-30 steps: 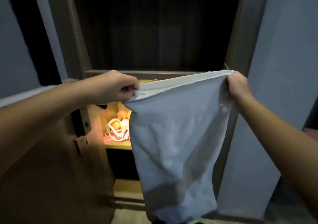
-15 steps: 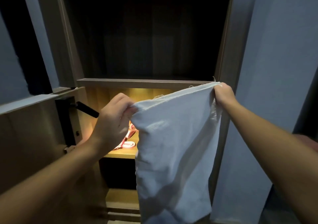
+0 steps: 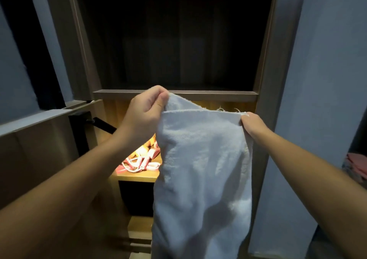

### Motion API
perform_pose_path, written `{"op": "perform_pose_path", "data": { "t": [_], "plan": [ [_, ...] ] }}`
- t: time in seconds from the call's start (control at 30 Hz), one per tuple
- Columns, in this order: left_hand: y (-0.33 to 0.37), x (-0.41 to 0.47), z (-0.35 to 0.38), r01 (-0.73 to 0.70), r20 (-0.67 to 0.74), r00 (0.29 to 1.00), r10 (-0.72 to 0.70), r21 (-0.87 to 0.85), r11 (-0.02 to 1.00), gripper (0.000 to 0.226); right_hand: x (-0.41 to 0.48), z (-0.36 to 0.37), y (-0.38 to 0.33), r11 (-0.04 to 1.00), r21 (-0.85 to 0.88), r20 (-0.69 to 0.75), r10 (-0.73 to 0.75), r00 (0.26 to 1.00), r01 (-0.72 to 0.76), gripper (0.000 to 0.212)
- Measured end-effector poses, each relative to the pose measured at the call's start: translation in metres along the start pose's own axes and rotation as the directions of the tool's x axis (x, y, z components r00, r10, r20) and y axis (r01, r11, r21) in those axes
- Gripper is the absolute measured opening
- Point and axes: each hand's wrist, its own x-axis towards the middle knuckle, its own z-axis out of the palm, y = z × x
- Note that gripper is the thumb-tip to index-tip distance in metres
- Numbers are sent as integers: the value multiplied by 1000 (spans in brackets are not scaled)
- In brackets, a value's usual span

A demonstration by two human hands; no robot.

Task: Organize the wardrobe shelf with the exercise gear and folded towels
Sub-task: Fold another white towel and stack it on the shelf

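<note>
A white towel (image 3: 202, 169) hangs in front of the open wardrobe, held up by its top edge. My left hand (image 3: 145, 111) pinches the upper left corner. My right hand (image 3: 253, 124) grips the upper right corner. The towel's top edge is doubled over near my left hand, and its lower part drops out of view. Behind it, on a lit wooden shelf (image 3: 137, 178), lies pink and white exercise gear (image 3: 142, 159), a tangle of cords and handles partly hidden by the towel and my left forearm.
A dark upper compartment sits above a shelf board (image 3: 176, 94). The wardrobe door (image 3: 39, 149) stands open at the left with a black handle (image 3: 103, 124). A grey wall (image 3: 321, 99) is at the right, with reddish folded cloth (image 3: 357, 165) at the far right edge.
My hands have come closer together, narrowing the towel's top edge. My left hand moved right and rose slightly; the view shifted so the lit shelf and gear show more.
</note>
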Motion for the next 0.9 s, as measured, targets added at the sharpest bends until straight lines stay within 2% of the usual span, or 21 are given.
{"op": "perform_pose_path", "data": {
  "t": [0.1,0.2,0.27,0.33,0.4,0.5,0.57,0.63,0.73,0.8,0.9],
  "plan": [
    [-8,15,-14,-15,263,964,-50,239,971,26,3,-13,0,995,89,-44,43,998,-39,23],
    [-25,19,-30,-69,515,829,-219,482,873,28,8,-26,-10,992,125,-62,24,998,-16,25],
    [-33,14,-27,-152,593,737,-323,612,776,26,12,-28,-18,995,90,-76,-26,997,33,28],
    [-39,8,-21,-129,586,710,-390,653,746,37,16,-30,-24,996,17,-81,-81,993,83,32],
    [-45,4,-17,-82,561,742,-367,620,781,35,18,-33,-28,993,-14,-99,-114,988,113,34],
    [-55,-1,-10,31,467,829,-307,511,859,39,20,-40,-31,990,45,-131,-126,983,132,28],
    [-60,-4,-5,88,331,910,-251,438,895,46,21,-44,-34,987,94,-149,-115,982,130,26],
    [-65,-5,0,86,165,973,-161,390,917,48,23,-49,-39,979,150,-166,-110,980,136,29],
    [-71,-10,3,84,-21,996,-82,338,937,47,25,-53,-47,972,198,-177,-90,980,125,31],
    [-77,-13,4,1,-7,1000,2,387,922,39,25,-54,-50,973,192,-179,-96,979,131,27],
    [-93,-14,-5,-191,190,976,108,507,840,27,26,-54,-53,975,167,-184,-113,976,144,26]
  ]
}}
